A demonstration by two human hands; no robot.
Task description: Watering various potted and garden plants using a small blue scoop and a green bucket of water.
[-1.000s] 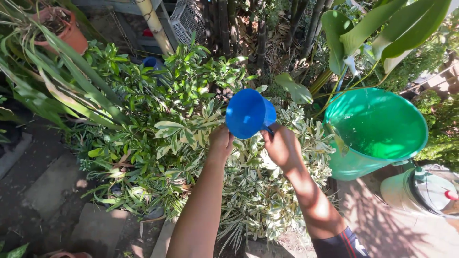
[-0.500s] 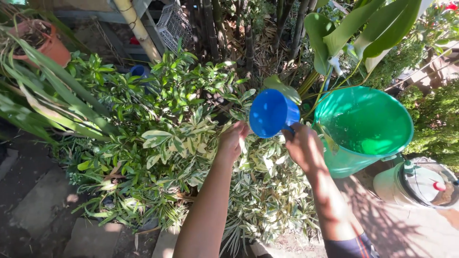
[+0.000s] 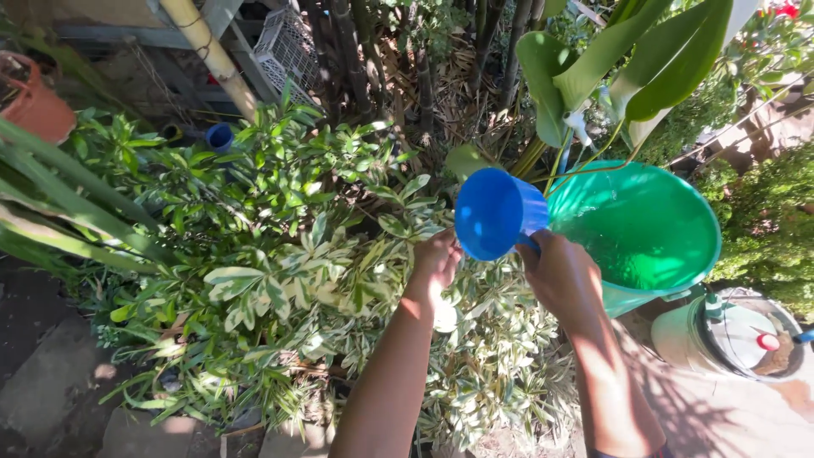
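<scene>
The blue scoop [image 3: 494,212] has swung right, beside the green bucket [image 3: 670,254]. Right hand [image 3: 564,276] grips its handle; left hand [image 3: 434,261] curls loosely among the leafy shrub [image 3: 280,254], holding nothing; scoop tipped sideways, apparently emptied.

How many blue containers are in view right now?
2. A blue scoop held in the right hand beside the green bucket; a smaller blue cup back left among the foliage. Leaves may hide others.

Outdoor garden, hard sunlight, sharp shadows. Dense variegated shrub [image 3: 280,271] fills the centre. Bamboo pole [image 3: 208,51] leans top left, wire crate [image 3: 288,51] just beside it. Terracotta pot [image 3: 30,102] at left edge. Stone paving [image 3: 42,399] bottom left. Broad banana-like leaves [image 3: 644,59] top right.
</scene>
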